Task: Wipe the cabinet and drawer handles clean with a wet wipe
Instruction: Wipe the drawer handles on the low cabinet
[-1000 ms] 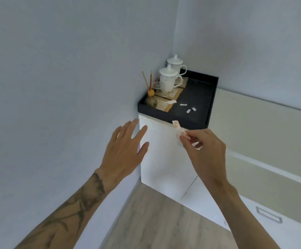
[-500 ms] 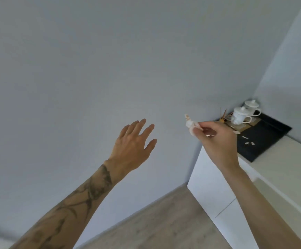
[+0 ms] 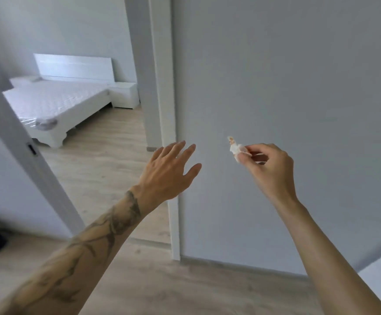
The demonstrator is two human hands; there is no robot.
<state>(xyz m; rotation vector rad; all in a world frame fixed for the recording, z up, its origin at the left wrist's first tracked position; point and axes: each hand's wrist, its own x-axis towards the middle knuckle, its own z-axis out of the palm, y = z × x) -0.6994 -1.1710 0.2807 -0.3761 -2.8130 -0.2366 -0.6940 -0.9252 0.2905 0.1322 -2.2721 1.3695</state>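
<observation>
Right hand (image 3: pixel 270 169): raised in front of a plain grey wall (image 3: pixel 287 87), thumb and forefinger pinched shut on a small crumpled wet wipe (image 3: pixel 236 148). The wipe is white with a faint orange-brown tint at its upper tip; it projects up and to the left of the fingertips, clear of the wall as far as can be told.

Left hand (image 3: pixel 170 172): held out at about the same height, palm away from the camera, fingers spread and slack — it grips nothing and touches nothing. The forearm behind it bears dark tattoo lines.

Surroundings: left of the wall stands a white door frame (image 3: pixel 163 87), and through the doorway a white bed (image 3: pixel 55 103) with a bare mattress rests on a pale wood-look floor (image 3: pixel 98 160). A white bedside unit (image 3: pixel 126 95) stands just beside the bed's head end. A grey door edge (image 3: pixel 26 142) crosses the left of the view. No cabinet or drawer handle is in view — only a white corner at lower right, too cropped to identify
</observation>
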